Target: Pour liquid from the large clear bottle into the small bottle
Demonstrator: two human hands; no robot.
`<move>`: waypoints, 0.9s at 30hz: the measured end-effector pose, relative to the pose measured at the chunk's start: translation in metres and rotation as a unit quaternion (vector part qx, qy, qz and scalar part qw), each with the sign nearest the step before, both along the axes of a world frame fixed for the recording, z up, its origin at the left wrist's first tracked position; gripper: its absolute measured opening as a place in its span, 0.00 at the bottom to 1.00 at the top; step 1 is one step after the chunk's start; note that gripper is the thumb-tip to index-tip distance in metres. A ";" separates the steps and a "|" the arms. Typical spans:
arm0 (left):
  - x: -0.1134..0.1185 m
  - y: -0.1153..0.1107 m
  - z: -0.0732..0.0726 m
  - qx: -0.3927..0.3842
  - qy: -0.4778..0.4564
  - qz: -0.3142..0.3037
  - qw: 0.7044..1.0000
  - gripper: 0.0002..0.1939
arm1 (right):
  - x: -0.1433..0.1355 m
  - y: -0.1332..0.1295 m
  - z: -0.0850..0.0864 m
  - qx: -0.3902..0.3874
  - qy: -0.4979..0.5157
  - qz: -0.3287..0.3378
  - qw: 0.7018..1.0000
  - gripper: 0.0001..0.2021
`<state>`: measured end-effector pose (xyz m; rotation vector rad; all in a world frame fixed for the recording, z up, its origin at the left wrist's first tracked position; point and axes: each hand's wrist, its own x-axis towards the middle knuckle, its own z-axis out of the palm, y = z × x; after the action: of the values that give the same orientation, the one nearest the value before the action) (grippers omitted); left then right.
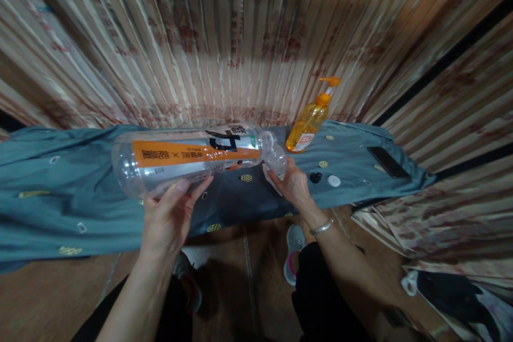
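A large clear plastic bottle (192,152) with an orange and silver label lies level above the cloth, its neck to the right. My left hand (170,214) is closed round its lower side near the base. At its mouth, my right hand (292,184) grips a small clear ridged plastic bottle (276,159), held tilted against the big bottle's neck. Whether the two mouths are joined is hard to make out. Something white shows under my right fingers, too blurred to name. The big bottle looks see-through, with no liquid visible in it.
A pump bottle (308,123) of orange liquid stands behind my right hand. A small black piece (316,177), a white round cap (334,180) and a dark phone (388,162) lie on the blue-green cloth (96,192). Pleated curtains (224,37) hang behind.
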<state>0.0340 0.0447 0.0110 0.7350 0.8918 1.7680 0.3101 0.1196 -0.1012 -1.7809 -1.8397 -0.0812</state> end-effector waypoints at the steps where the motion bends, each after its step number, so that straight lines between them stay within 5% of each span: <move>1: 0.000 0.000 0.000 0.001 -0.001 0.001 1.000 0.23 | 0.000 0.000 0.000 -0.003 0.001 0.001 1.000 0.26; 27: 0.002 0.000 0.001 0.009 0.000 -0.003 1.000 0.22 | 0.001 0.000 0.002 -0.012 0.014 0.010 1.000 0.28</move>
<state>0.0357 0.0450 0.0116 0.7485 0.8749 1.7723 0.3112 0.1199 -0.0995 -1.7716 -1.8448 -0.0265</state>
